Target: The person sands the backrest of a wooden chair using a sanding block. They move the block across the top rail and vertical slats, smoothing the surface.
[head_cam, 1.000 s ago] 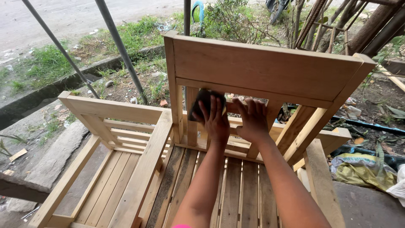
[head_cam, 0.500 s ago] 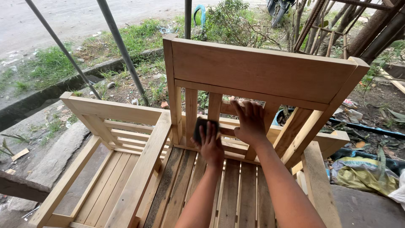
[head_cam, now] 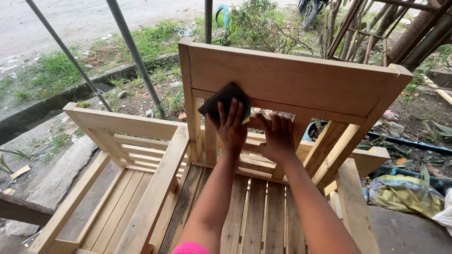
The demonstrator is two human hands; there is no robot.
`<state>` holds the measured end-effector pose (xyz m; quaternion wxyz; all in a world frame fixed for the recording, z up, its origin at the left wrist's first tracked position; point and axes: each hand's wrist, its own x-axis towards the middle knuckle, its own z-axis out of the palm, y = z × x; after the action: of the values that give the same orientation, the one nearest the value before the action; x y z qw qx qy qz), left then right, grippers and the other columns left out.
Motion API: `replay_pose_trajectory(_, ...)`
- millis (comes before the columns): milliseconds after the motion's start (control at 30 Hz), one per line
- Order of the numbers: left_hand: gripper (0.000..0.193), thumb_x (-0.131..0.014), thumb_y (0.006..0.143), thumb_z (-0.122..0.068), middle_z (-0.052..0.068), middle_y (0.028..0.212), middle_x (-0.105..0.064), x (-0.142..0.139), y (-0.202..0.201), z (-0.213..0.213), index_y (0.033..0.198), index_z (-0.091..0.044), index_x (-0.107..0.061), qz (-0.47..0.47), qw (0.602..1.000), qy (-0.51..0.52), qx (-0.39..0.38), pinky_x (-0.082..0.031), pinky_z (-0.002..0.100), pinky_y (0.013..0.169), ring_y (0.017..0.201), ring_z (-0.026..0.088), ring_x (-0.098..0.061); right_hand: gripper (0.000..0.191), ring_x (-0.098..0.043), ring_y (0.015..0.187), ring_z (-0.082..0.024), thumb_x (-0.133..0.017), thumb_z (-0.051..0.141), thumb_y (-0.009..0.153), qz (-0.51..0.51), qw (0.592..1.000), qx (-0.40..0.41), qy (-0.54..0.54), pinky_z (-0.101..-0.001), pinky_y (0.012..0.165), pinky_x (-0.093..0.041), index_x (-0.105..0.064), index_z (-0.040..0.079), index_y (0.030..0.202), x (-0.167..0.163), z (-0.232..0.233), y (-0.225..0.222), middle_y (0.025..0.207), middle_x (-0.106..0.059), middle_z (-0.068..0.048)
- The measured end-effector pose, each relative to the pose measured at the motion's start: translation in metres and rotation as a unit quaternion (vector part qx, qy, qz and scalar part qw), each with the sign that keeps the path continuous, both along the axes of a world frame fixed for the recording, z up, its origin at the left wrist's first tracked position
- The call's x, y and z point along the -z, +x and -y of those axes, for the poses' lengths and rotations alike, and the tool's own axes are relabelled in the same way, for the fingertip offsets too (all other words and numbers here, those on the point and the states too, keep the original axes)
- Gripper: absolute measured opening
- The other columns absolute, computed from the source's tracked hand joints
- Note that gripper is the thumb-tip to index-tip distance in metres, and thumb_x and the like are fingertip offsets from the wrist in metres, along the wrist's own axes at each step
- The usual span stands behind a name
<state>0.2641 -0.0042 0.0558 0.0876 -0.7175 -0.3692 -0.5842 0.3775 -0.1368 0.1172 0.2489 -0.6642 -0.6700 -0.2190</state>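
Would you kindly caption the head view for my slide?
Left hand presses dark sanding pad against wooden chair backrest; right hand braces.

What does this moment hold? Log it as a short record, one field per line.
setting: outdoor work area, grass and road beyond
left hand: presses a dark sanding pad against the chair backrest
right hand: flat on the backrest's slats, fingers spread
chair: unfinished wood, wide top board, slatted seat
beside it: second wooden chair on the left
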Motion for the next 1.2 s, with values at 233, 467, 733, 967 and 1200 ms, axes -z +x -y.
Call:
replay_pose_trajectory(233,0.056,-0.066,0.097,-0.039,-0.013,0.163,-0.041,-0.015,-0.014,-0.038,0.151,-0.032,-0.055,-0.107,0.991,0.081,0.014,-0.004,0.075,0.122,0.156,0.033,-0.029,0.095,-0.040,0.128,-0.042,-0.075,0.012,0.061,-0.018,1.000,0.008,-0.017,-0.0555,0.111,-0.030,-0.044,0.023,0.150,0.000,-0.004,-0.001,0.136,-0.047,-0.019)
replay_pose_trajectory(467,0.054,-0.066,0.096,-0.029,-0.010,0.164,-0.040,0.011,-0.026,-0.007,0.149,-0.033,-0.057,-0.137,0.989,0.051,0.023,-0.004,0.075,0.121,0.156,0.035,-0.027,0.095,-0.040,0.130,-0.039,-0.076,0.014,0.060,-0.013,0.999,0.026,-0.033,-0.0530,0.114,-0.030,-0.044,0.026,0.150,0.002,-0.004,-0.001,0.137,-0.047,-0.015)
replay_pose_trajectory(733,0.055,-0.066,0.097,-0.034,-0.014,0.162,-0.043,0.031,-0.017,-0.014,0.150,-0.034,-0.055,-0.103,0.993,0.041,0.032,-0.006,0.071,0.125,0.157,0.031,-0.031,0.098,-0.038,0.133,-0.040,-0.077,0.018,0.060,-0.001,0.998,0.027,-0.048,-0.0536,0.114,-0.029,-0.042,0.027,0.151,0.006,-0.010,0.006,0.139,-0.046,-0.015)
replay_pose_trajectory(967,0.064,-0.069,0.093,-0.032,-0.013,0.165,-0.036,0.034,-0.034,-0.003,0.154,-0.033,-0.049,-0.133,0.989,0.014,0.061,-0.006,0.074,0.122,0.156,0.032,-0.028,0.098,-0.036,0.133,-0.041,-0.076,0.018,0.057,0.020,0.997,0.044,-0.053,-0.0559,0.114,-0.027,-0.042,0.022,0.148,0.010,-0.014,0.006,0.138,-0.044,-0.018)
replay_pose_trajectory(1200,0.063,-0.070,0.092,-0.026,-0.014,0.164,-0.040,0.042,-0.031,-0.005,0.151,-0.037,-0.051,-0.182,0.982,0.042,0.005,-0.009,0.071,0.124,0.156,0.030,-0.032,0.098,-0.038,0.135,-0.040,-0.074,0.014,0.063,0.011,0.995,0.054,-0.077,-0.0545,0.115,-0.028,-0.040,0.025,0.154,0.010,-0.012,0.008,0.140,-0.045,-0.015)
